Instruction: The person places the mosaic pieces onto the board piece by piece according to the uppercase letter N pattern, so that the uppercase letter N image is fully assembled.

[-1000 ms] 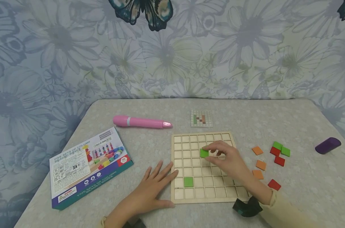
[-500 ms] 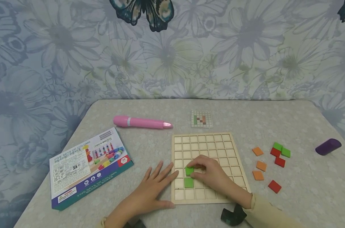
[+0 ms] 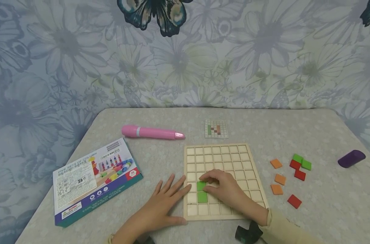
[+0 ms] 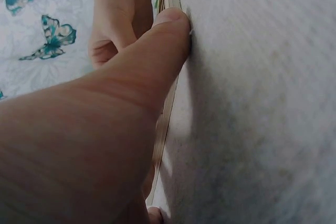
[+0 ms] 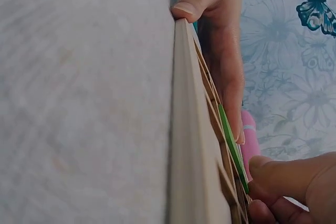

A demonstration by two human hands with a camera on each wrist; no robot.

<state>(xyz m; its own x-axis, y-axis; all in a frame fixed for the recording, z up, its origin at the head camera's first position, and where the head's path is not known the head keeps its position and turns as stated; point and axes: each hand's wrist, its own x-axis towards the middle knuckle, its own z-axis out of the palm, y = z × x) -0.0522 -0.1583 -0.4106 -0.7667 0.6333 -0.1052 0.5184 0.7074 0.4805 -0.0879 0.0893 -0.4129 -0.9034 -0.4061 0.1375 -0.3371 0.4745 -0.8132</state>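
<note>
A wooden grid board (image 3: 224, 217) lies on the table with two green tiles in its second column, one directly behind the other. The right hand (image 3: 229, 193) pinches the farther green tile (image 3: 201, 185) at its cell, thumb and index finger at its edges. The nearer green tile (image 3: 202, 197) sits flat in its cell. Spread out flat, the left hand (image 3: 160, 206) rests on the table with fingertips and thumb at the board's left edge. In the right wrist view a green tile (image 5: 231, 142) shows edge-on beside the right hand's fingers (image 5: 262, 169).
Right of the board lie several loose tiles: orange (image 3: 280, 178), red (image 3: 294, 201) and green (image 3: 306, 164). A purple object (image 3: 351, 159) is at far right. Behind the board are a small pattern card (image 3: 216, 129) and a pink pen-shaped object (image 3: 154, 132). A box (image 3: 96, 183) lies at left.
The right hand has carried the green tile left and nearer, from the board's middle to the cell behind the other green tile. The left hand has stayed in place.
</note>
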